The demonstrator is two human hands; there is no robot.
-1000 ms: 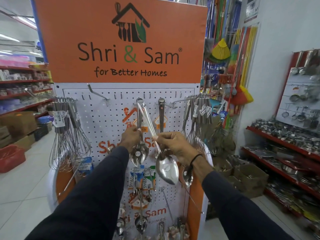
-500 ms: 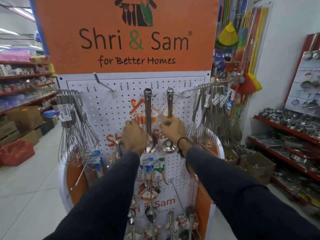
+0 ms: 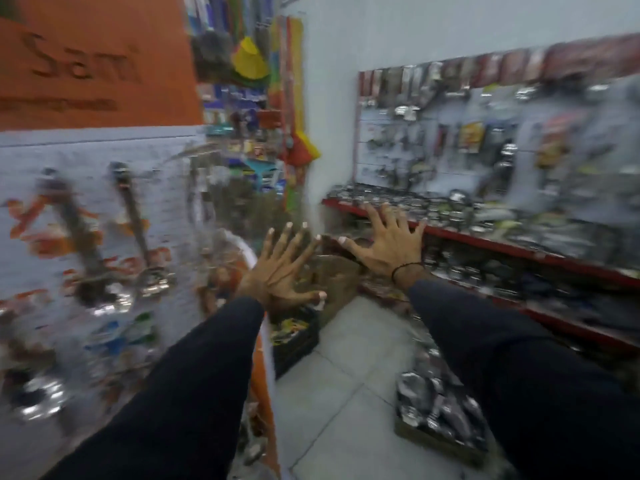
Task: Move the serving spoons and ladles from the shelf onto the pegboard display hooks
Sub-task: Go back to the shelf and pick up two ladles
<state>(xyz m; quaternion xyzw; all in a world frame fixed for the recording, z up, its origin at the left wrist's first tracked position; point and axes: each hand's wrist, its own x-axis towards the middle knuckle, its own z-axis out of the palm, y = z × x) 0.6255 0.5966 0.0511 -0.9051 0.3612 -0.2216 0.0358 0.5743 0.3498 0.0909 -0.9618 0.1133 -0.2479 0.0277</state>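
The view is blurred by a fast turn to the right. The white pegboard [image 3: 104, 150] is at the left, with two steel spoons or ladles hanging on it: one [image 3: 86, 244] further left, one [image 3: 138, 237] beside it. My left hand [image 3: 280, 268] is in mid-air with fingers spread and holds nothing. My right hand [image 3: 384, 240] is also spread and empty, reaching toward the red shelf [image 3: 502, 247] that carries steel utensils.
An orange sign [image 3: 104, 64] tops the pegboard stand. A box of steel ware [image 3: 436, 410] sits on the tiled floor at lower right. A dark crate [image 3: 294, 334] and a brown carton [image 3: 332, 271] stand between stand and shelf. Brooms hang at the back.
Both hands have let go of the spoons, which now hang on the pegboard. The view has swung right toward the red shelf, and both hands have moved that way, open.
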